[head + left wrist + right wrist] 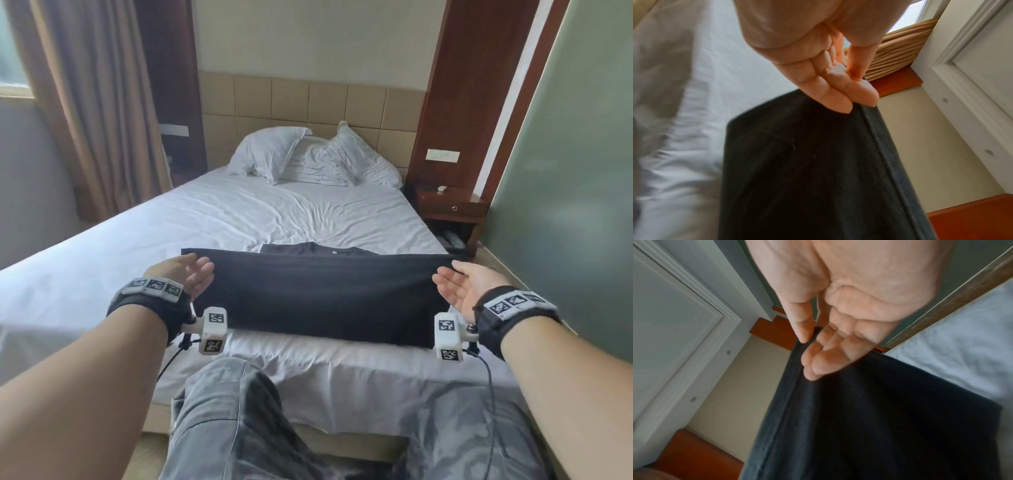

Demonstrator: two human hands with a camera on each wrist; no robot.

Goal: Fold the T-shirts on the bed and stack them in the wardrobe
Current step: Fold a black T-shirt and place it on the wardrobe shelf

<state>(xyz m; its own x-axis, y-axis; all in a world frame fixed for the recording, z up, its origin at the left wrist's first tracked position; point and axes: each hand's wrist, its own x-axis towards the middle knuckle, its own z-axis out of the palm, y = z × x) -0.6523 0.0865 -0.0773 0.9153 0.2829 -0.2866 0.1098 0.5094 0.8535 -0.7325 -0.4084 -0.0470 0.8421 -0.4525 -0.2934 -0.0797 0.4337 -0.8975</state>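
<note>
Currently the left hand [191, 274] and right hand [460, 284] each pinch a hem corner of the limp, lightweight black cotton T-shirt [322, 294]; hold by corners, since it sags.

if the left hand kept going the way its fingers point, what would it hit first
Probably the bare white sheet beyond the black T-shirt that the left hand pinches; further on, the pillows. Depth is hard to judge.
</note>
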